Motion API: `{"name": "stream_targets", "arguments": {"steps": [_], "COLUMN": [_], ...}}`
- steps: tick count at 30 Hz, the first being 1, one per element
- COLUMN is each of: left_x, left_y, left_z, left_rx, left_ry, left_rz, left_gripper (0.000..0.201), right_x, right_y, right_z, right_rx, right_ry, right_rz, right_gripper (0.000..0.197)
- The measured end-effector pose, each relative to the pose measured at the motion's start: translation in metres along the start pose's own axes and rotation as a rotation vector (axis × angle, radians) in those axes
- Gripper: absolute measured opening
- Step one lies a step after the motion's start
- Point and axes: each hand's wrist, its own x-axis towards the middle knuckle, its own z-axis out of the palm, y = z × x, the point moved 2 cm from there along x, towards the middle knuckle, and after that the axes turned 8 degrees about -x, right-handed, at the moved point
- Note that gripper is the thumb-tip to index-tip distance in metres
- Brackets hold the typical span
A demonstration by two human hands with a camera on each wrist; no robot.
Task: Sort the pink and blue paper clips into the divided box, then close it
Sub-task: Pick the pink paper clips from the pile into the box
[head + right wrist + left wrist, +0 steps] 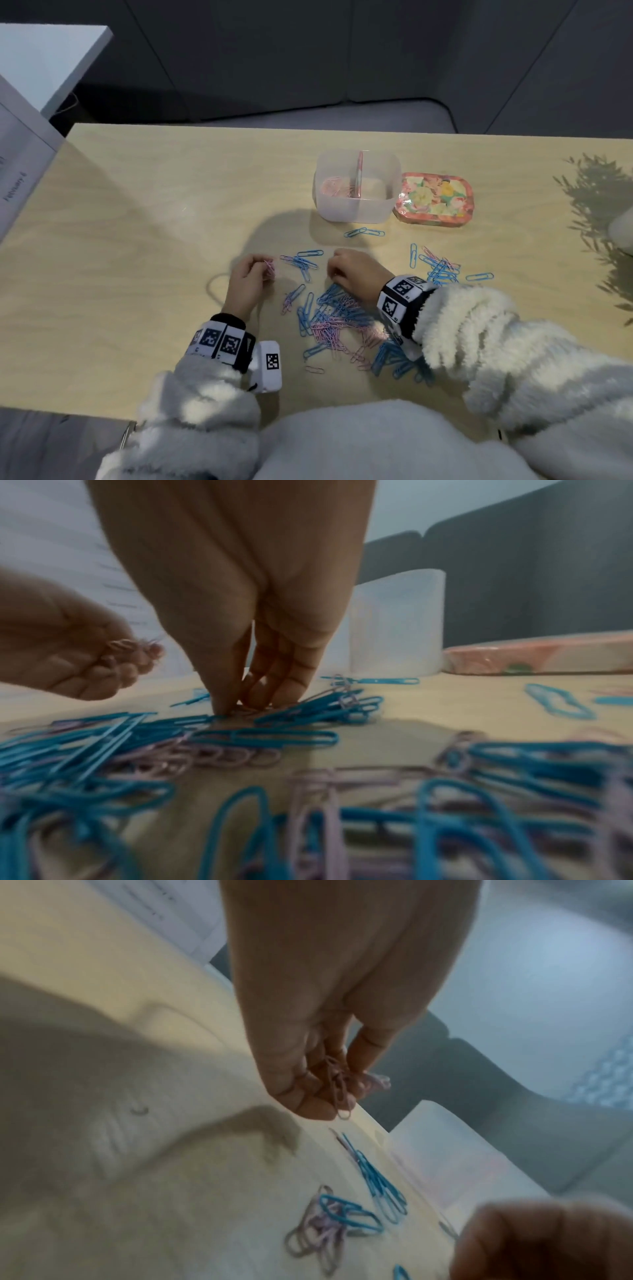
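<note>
Left hand [245, 279] at 9 o'clock of main clip pile [337, 320], fingers curled round small bunch of pink clips [269, 268]. Right hand [356, 270] at pile's 12 o'clock edge, fingertips [226, 707] pinched down among clips; what they grip, cannot tell. Divided box [356, 205] at 1 o'clock of hands, open, pink clips in left compartment. Floral lid [435, 200] just beside box at 3 o'clock. Clips likely light, stiff, slick wire, prone to interlock; best pinched at rounded end, lifted singly.
</note>
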Motion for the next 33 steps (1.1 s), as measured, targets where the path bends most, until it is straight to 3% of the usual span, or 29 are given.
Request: {"name": "stream_targets", "arguments": {"steps": [3,5,8,12,17,20,23,25,33], "left_x": [0.005,0.006,0.005,0.0,-0.017,-0.024,-0.027,-0.027,-0.027], "left_y": [0.003,0.006,0.008,0.005,-0.007,-0.011,-0.012,-0.012,0.001], "left_z": [0.001,0.004,0.007,0.001,-0.01,-0.01,-0.007,-0.003,-0.002], "left_rx": [-0.281,-0.306,0.008,0.305,0.598,0.768,0.826,0.828,0.88], "left_ry": [0.095,0.035,-0.098,-0.133,-0.24,-0.205,-0.142,-0.146,-0.116], "left_rz": [-0.224,-0.276,-0.195,-0.069,0.009,0.09,0.133,0.137,0.178], "left_gripper": [0.028,0.034,0.037,0.046,0.027,0.022,0.016,0.012,0.008], "right_x": [-0.007,-0.005,0.002,0.004,0.005,0.01,0.021,0.031,0.057], "right_y": [0.009,0.011,0.009,0.007,0.007,0.007,-0.003,-0.013,-0.037], "right_z": [-0.004,-0.006,-0.003,0.004,0.008,-0.001,-0.014,-0.017,-0.001], "right_rx": [0.096,0.109,0.079,0.07,-0.003,0.157,0.443,0.497,0.066], "right_ry": [0.084,0.137,0.107,0.077,0.065,0.087,0.163,0.179,0.078], "right_rz": [0.084,0.13,0.182,0.211,0.189,0.198,0.248,0.257,0.108], "right_gripper": [0.015,0.017,0.017,0.017,0.022,0.022,0.023,0.025,0.018]}}
